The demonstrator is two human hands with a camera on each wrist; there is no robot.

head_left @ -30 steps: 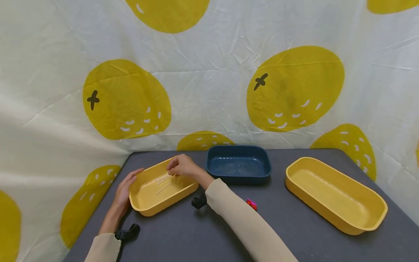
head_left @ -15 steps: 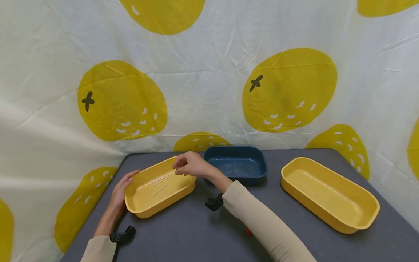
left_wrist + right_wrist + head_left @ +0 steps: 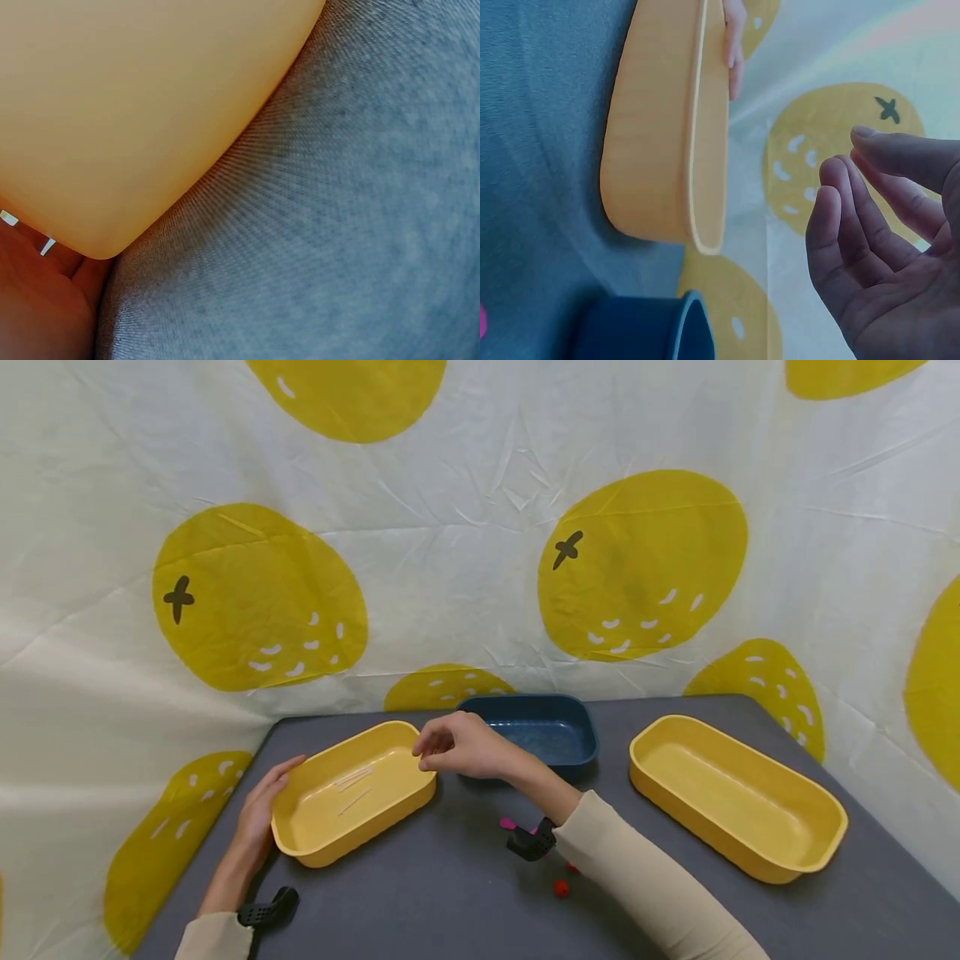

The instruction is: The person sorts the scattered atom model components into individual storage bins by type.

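Observation:
In the head view, a yellow tray (image 3: pixel 311 827) sits at the left of the dark table. Several thin pale sticks (image 3: pixel 354 802) lie on its floor. My left hand (image 3: pixel 261 806) rests along the outside of the tray's left end, fingers extended; the left wrist view shows its palm against the wall. Off the tray's right end hovers my right hand (image 3: pixel 467 747), its fingers loosely bent. Nothing shows between thumb and fingertips in the right wrist view, where the same tray (image 3: pixel 656 135) is seen side-on.
Behind my right hand stands a dark blue tub (image 3: pixel 558 739), partly covered. A second yellow tray (image 3: pixel 735 793) is on the right. Below my right forearm lie a small red thing (image 3: pixel 561 888) and a pink one (image 3: pixel 507 823), partly hidden. A lemon-print cloth (image 3: pixel 450 577) hangs behind the table.
My right hand has pulled back from over the sticks, rightward past the tray's right end. The left hand stays at the tray. The head view has shifted slightly.

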